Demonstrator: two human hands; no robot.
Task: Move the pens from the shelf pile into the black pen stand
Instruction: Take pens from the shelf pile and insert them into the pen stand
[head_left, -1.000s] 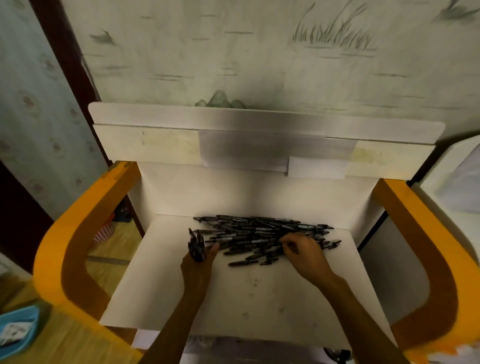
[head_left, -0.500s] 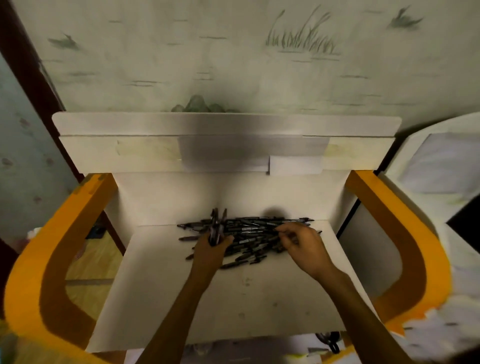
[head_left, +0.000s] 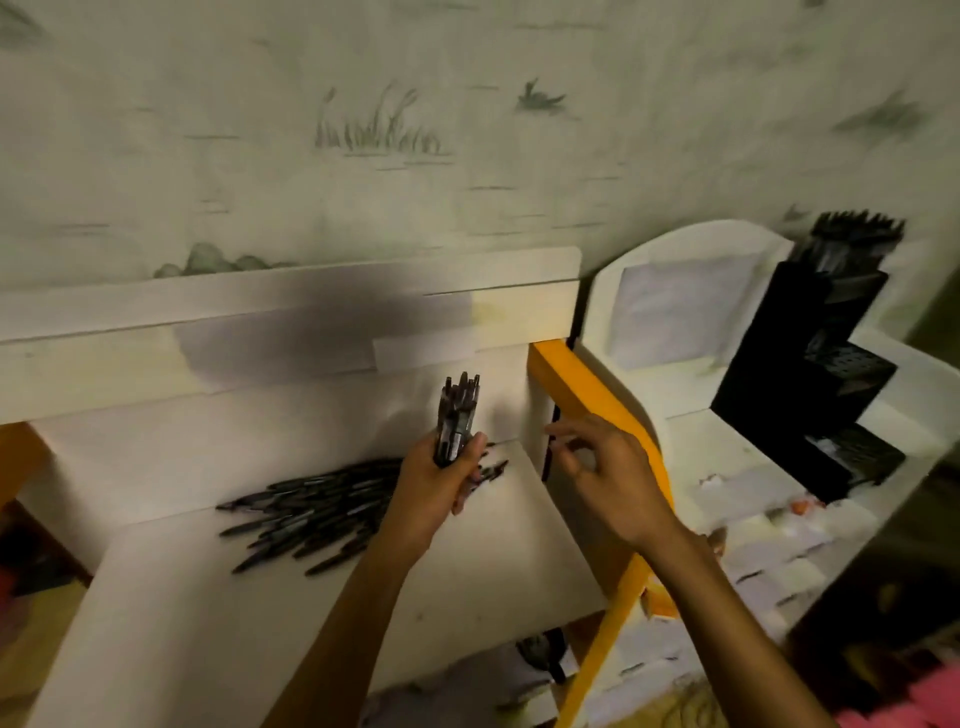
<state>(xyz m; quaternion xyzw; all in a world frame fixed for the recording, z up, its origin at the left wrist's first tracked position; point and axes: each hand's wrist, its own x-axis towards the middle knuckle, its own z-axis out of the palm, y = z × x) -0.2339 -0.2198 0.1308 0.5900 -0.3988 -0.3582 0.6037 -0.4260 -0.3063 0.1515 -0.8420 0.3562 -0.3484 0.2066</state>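
Observation:
A pile of black pens (head_left: 317, 512) lies on the white shelf (head_left: 493, 561). My left hand (head_left: 434, 483) grips an upright bundle of pens (head_left: 457, 415) above the pile's right end. To its right, my right hand (head_left: 608, 473) hovers with loosely curled fingers that hold nothing. The black pen stand (head_left: 800, 384), stepped in tiers, sits on the neighbouring white unit at the far right, with several pens (head_left: 852, 239) standing in its top tier.
An orange side panel (head_left: 587, 395) separates the shelf from the white unit (head_left: 691, 441) on the right. Scraps of paper (head_left: 769, 540) lie in front of the pen stand. A patterned wall rises behind both.
The view has swung right, bringing the pen stand into sight. My left hand has lifted its bundle of pens up and rightward. My right hand has left the pile and moved right, holding nothing.

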